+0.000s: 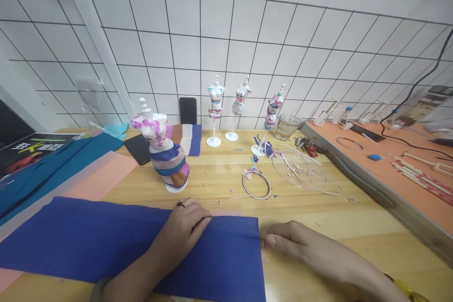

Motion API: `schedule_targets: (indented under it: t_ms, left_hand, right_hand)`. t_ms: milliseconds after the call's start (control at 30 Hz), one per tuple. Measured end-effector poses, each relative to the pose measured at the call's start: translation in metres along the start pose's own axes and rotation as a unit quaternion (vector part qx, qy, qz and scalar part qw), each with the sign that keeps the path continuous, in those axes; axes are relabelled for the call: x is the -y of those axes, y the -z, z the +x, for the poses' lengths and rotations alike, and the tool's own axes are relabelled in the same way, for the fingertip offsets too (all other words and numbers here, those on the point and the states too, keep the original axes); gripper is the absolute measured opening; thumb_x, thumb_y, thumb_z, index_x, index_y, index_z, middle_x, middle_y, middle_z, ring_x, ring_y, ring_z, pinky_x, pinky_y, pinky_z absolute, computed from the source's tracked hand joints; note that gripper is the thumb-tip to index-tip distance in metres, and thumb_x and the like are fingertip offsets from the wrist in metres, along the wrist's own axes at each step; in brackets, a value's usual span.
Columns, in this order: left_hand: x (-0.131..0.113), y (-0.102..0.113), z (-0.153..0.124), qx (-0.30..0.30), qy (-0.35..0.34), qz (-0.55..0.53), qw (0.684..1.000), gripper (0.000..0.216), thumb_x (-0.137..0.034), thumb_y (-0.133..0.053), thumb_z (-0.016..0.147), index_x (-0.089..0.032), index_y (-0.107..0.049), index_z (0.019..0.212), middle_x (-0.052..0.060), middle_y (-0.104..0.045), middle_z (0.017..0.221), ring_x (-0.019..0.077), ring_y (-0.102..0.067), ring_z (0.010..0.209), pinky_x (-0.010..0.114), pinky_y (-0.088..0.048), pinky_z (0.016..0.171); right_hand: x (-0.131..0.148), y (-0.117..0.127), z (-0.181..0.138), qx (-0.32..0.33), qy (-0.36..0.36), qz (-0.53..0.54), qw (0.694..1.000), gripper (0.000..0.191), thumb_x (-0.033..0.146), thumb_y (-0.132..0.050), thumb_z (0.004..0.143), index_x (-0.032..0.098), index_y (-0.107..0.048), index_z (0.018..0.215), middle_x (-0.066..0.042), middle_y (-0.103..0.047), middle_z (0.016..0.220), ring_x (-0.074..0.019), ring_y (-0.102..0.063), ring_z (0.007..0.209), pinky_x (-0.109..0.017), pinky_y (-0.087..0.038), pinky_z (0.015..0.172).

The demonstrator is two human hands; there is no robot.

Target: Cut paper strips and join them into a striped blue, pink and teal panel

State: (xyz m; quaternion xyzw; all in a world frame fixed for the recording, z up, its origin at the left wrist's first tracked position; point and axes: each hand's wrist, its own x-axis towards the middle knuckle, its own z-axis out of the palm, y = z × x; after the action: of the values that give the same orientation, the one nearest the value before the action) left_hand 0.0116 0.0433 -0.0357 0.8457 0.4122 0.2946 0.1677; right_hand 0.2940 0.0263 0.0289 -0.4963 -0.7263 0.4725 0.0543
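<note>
I see left hand (187,221) on blue sheet (226,259), right hand (292,239) at its right edge; both narrow-fingered, grips I can't tell.

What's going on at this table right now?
A person is handling a dark blue sheet on the wooden table. Their left hand rests on top of it, and their right hand is at its right edge, though whether the fingertips pinch it is hard to tell. Just beyond the sheet stands a dress-form mannequin with coloured bands around its lower body. Three more mannequins on stands are farther back.
</note>
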Motion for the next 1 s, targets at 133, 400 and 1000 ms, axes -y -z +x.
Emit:
schedule_targets:
  t_ms: [133, 400, 1000]
  left_hand:
    - [0.0004, 0.0, 0.0005, -0.003, -0.001, 0.0, 1.0, 0.015, -0.016, -0.049, 0.091, -0.017, -0.062, 0.085, 0.002, -0.064, 0.078, 0.0185, -0.055, 0.079, 0.033, -0.038, 0.072]
    - [0.0, 0.0001, 0.0016, 0.0, 0.0, 0.002, 1.0, 0.015, -0.016, -0.049, 0.091, -0.018, -0.062, 0.086, 0.002, -0.064, 0.078, 0.0189, -0.055, 0.079, 0.033, -0.038, 0.072]
    - [0.0013, -0.0005, 0.0021, -0.006, -0.001, 0.001, 1.0, 0.015, -0.016, -0.048, 0.092, -0.018, -0.062, 0.085, 0.001, -0.064, 0.077, 0.0177, -0.054, 0.078, 0.033, -0.037, 0.072]
  right_hand:
    - [-0.0004, -0.001, 0.0021, 0.006, 0.008, 0.0, 1.0, 0.045, 0.053, -0.039, 0.092, 0.021, -0.07, 0.095, -0.003, -0.069, 0.088, -0.0206, -0.059, 0.085, -0.032, -0.045, 0.083]
    - [0.0011, -0.0023, 0.0028, 0.009, 0.017, 0.021, 1.0, 0.044, 0.052, -0.04, 0.092, 0.02, -0.07, 0.096, -0.002, -0.067, 0.089, -0.0187, -0.058, 0.081, -0.029, -0.045, 0.078]
    - [0.0014, -0.0042, 0.0039, 0.006, 0.02, 0.0, 1.0, 0.045, 0.052, -0.038, 0.093, 0.02, -0.069, 0.094, -0.001, -0.066, 0.086, -0.0171, -0.057, 0.079, -0.026, -0.045, 0.075]
